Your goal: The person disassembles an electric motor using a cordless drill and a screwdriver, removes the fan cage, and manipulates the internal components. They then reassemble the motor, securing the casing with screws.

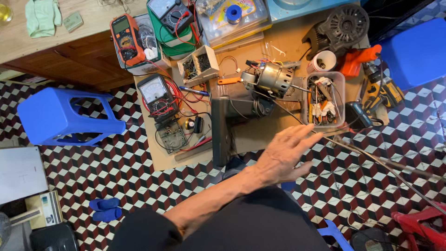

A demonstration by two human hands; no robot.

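Left hand (283,155) reaching out, grip wide open and holding nothing, fingers nearing clear plastic tub (326,98) beside electric motor (272,78).

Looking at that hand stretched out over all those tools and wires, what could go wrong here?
The left hand reaches, fingers spread, toward the clear plastic tub of small parts; a clumsy grab might tip it off the cardboard's edge. A thin cable runs right under the fingers and could snag, tugging the electric motor perched on the dark box. Loose red leads around the analog meter could also catch.
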